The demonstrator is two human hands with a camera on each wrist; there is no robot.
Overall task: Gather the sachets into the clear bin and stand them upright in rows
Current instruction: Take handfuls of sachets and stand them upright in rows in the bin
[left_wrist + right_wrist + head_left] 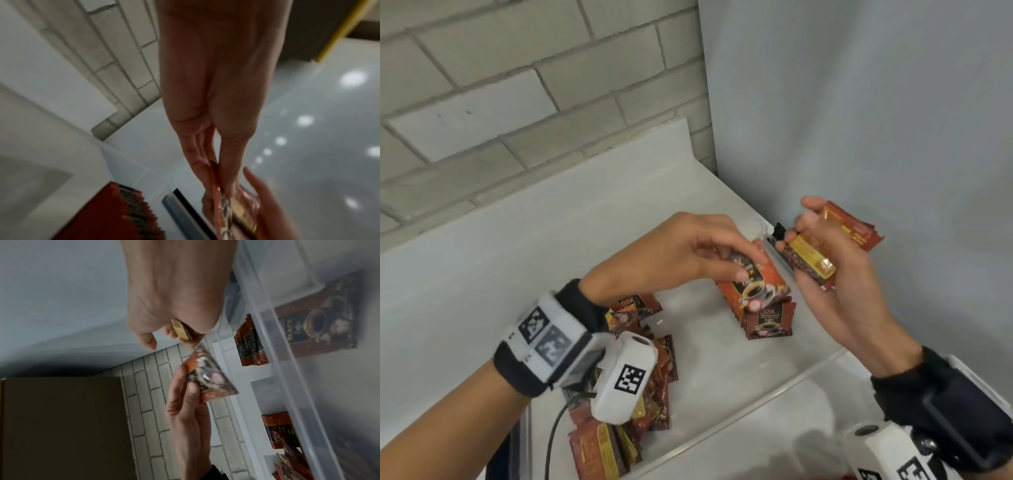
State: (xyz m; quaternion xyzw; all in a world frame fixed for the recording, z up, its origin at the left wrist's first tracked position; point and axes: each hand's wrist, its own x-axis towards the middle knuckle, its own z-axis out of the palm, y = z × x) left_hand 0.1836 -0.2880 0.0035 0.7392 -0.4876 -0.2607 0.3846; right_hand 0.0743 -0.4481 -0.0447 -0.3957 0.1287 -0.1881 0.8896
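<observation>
A clear bin (756, 404) sits on a white counter in a corner. A short row of red coffee sachets (768, 323) stands upright at its far end. Just above that row my left hand (743, 263) pinches one sachet (755, 287) by its top between thumb and fingers. To the right, over the bin's edge, my right hand (808, 240) grips a small stack of sachets (813, 262). The right wrist view shows the left hand's sachet (209, 382) beside the bin wall (287, 369). In the left wrist view the pinched sachet (216, 186) is edge-on beside the standing row (127, 211).
Several loose sachets (650, 387) lie in a pile at the bin's left end, under my left wrist. A grey panel (876, 120) rises right of the bin and a brick wall (517, 102) behind it. A brown box (61, 426) appears in the right wrist view.
</observation>
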